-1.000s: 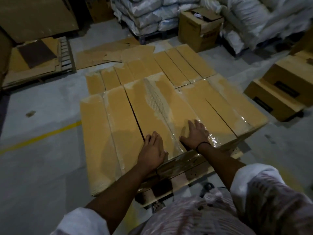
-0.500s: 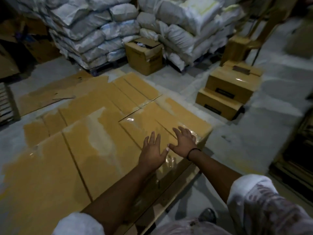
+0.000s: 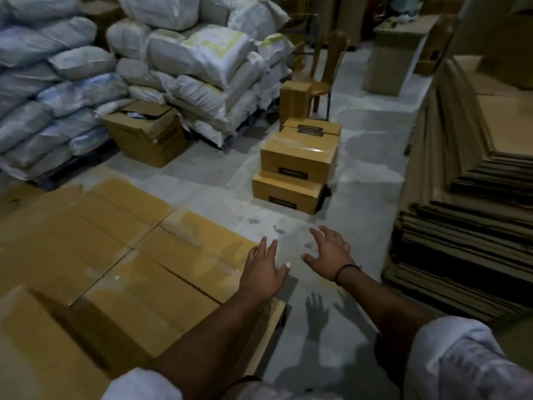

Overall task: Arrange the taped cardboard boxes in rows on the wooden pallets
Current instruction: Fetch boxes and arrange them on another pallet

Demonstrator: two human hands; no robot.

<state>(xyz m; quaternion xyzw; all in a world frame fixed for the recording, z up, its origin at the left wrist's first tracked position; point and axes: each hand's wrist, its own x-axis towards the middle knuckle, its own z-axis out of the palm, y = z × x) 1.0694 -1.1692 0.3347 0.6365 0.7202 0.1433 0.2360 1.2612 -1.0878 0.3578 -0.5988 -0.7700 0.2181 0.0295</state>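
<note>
Nearest, left hand (image 3: 266, 274) and right hand (image 3: 328, 254) spread open, empty, past the right edge of the taped boxes (image 3: 138, 269). Beyond that edge, bare concrete floor (image 3: 366, 174). Farther still, a small box stack (image 3: 297, 171), then sacks (image 3: 196, 59).

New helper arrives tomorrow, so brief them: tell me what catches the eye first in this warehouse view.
Two bare hands, left hand and right hand, spread open and empty at centre, beside the flat row of taped tan cardboard boxes at lower left. Ahead on the grey floor stands a small stack of tan labelled boxes. Piled white sacks fill the upper left; flattened brown cardboard sheets rise at right.
</note>
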